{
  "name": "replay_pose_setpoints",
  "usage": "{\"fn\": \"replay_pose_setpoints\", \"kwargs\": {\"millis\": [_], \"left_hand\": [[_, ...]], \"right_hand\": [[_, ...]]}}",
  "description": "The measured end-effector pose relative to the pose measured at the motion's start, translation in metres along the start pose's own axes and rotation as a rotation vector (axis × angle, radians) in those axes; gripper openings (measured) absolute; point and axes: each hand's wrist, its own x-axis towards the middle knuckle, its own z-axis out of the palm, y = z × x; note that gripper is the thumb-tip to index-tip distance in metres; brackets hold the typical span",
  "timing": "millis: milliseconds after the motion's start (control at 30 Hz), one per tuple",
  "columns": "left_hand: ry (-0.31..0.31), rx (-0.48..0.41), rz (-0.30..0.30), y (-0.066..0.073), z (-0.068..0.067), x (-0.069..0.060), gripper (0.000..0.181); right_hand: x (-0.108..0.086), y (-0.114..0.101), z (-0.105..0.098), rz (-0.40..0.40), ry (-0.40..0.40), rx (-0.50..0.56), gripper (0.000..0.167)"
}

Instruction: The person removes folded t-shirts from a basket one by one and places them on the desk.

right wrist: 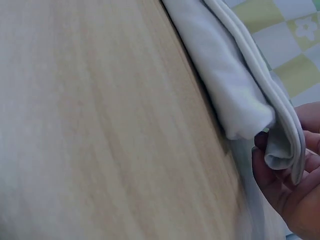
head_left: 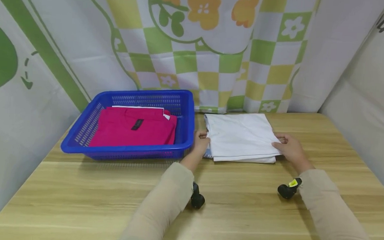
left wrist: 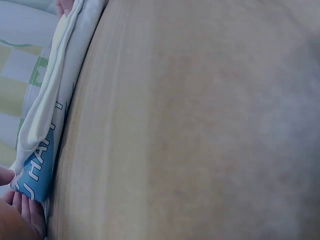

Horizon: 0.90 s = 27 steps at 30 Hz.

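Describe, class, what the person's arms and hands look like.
Beige long sleeves reach the wrists. The left hand and right hand are ungloved. A small, rounded black device sits by the left wrist; another device by the right bears a yellow label.

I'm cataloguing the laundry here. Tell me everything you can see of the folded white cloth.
The white cloth looks like soft fabric, folded into a flat, layered, roughly rectangular bundle. A lettered blue patch shows at its left end, the wording partly hidden. It lies on the wooden table, right of the blue basket. The left hand pinches its left end; the right hand pinches the upper layers at the right end.
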Motion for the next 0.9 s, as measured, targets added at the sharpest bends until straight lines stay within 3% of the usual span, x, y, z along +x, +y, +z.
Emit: {"fn": "replay_pose_setpoints", "kwargs": {"millis": [33,100,200,300,333,367,433,533,600,733,800,900], "left_hand": [[0.026,0.002,0.037,0.001,-0.001,-0.002,0.025],[-0.005,0.014,0.028,0.010,-0.007,-0.008,0.024],[0.034,0.057,0.043,0.027,-0.011,-0.019,0.021],[0.000,0.083,0.000,0.061,-0.019,-0.038,0.019],[0.010,0.043,0.054,0.064,-0.019,-0.042,0.017],[-0.004,0.028,0.067,0.071,-0.021,-0.048,0.016],[-0.056,0.024,0.034,0.098,-0.027,-0.064,0.015],[-0.038,0.010,0.077,0.127,-0.030,-0.087,0.013],[-0.040,0.076,0.023,0.157,-0.035,-0.107,0.016],[-0.047,0.117,0.064,0.177,-0.038,-0.122,0.016],[-0.080,0.094,0.083,0.182,-0.038,-0.126,0.015],[-0.137,0.029,0.051,0.187,-0.035,-0.130,0.016]], "right_hand": [[0.000,0.000,0.000,-0.002,0.004,-0.002,0.044],[0.000,0.002,-0.001,-0.009,0.012,-0.002,0.043],[0.000,0.003,-0.002,-0.012,0.032,-0.006,0.042],[-0.001,0.001,-0.004,0.010,0.060,0.004,0.042],[-0.001,0.001,-0.004,0.019,0.069,0.008,0.042],[-0.001,0.000,-0.005,0.032,0.081,0.008,0.041],[-0.002,-0.001,-0.006,0.050,0.108,0.012,0.041],[-0.001,-0.003,-0.008,0.058,0.148,0.032,0.038],[0.000,-0.001,-0.007,0.054,0.169,0.077,0.037],[0.011,0.015,-0.004,0.055,0.208,0.183,0.035],[0.017,0.026,-0.003,0.052,0.221,0.213,0.034],[0.023,0.035,-0.003,0.025,0.198,0.233,0.036]]}}
